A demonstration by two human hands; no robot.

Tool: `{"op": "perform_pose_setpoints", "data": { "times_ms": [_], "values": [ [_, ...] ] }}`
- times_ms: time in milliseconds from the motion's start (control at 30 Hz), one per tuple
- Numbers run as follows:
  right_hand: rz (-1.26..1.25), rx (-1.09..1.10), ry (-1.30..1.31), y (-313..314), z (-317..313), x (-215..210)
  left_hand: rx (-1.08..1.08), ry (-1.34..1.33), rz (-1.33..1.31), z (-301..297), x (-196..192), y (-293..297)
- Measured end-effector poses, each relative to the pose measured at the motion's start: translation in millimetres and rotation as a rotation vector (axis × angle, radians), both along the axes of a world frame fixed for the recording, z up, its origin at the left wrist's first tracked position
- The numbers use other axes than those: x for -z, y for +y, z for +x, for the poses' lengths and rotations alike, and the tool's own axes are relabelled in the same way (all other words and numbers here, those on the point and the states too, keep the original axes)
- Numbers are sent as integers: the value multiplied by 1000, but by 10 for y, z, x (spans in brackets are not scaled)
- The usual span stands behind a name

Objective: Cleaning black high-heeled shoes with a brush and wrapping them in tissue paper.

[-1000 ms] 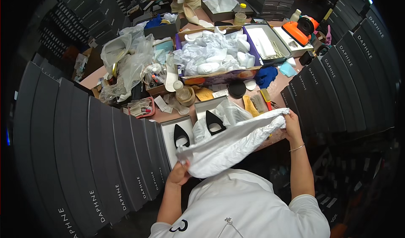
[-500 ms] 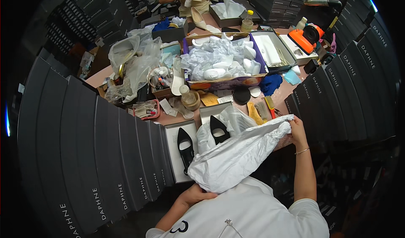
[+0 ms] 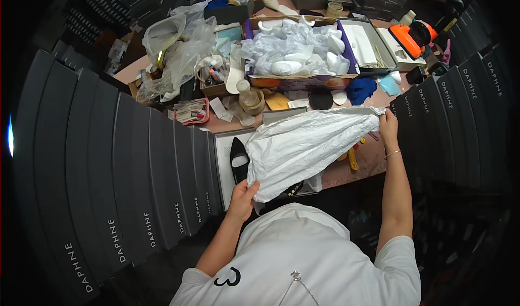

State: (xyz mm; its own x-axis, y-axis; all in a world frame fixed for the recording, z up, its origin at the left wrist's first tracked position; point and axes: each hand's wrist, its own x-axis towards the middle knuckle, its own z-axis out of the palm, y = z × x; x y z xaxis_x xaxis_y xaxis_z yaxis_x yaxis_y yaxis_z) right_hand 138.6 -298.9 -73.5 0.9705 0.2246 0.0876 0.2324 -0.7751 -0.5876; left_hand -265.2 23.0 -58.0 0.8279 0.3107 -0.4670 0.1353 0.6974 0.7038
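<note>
Between my two hands a sheet of white tissue paper point(image 3: 314, 149) is stretched out, crumpled and slanting up to the right. My left hand point(image 3: 242, 197) pinches its lower left corner. At its upper right corner my right hand point(image 3: 388, 128) grips the bunched edge. Under the paper's left end a black pointed shoe point(image 3: 238, 157) lies in an open shoebox point(image 3: 220, 157), partly covered. Part of a dark item with light studs shows below the paper's lower edge; most of it is hidden.
Stacks of dark shoeboxes rise on the left point(image 3: 135, 170) and right point(image 3: 449, 121). Behind the paper stand a glass jar point(image 3: 251, 99), a purple-edged carton point(image 3: 254, 81) of white stuffing, a blue cloth point(image 3: 361, 91) and an orange device point(image 3: 414, 37). A yellow-handled brush point(image 3: 353, 158) lies right.
Both hands have lifted the paper up and away from my body, spreading it over the shoes. The right shoe is now hidden. My view has tilted down, and the person opposite is mostly out of frame.
</note>
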Motion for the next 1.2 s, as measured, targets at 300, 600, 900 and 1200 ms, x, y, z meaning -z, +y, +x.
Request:
{"op": "perform_pose_setpoints", "data": {
  "times_ms": [300,600,900,1200],
  "values": [
    [325,-668,241,1486,-1826,-824,-136,152,352,106,200,-119],
    [10,-1057,-79,1754,-2551,-520,-2,178,415,156,11,-129],
    [123,-997,-29,1748,-2623,-546,-39,161,-69,148,-1,-104],
    [153,-938,101,1565,-2567,-517,50,139,607,147,107,-63]
  ]
}}
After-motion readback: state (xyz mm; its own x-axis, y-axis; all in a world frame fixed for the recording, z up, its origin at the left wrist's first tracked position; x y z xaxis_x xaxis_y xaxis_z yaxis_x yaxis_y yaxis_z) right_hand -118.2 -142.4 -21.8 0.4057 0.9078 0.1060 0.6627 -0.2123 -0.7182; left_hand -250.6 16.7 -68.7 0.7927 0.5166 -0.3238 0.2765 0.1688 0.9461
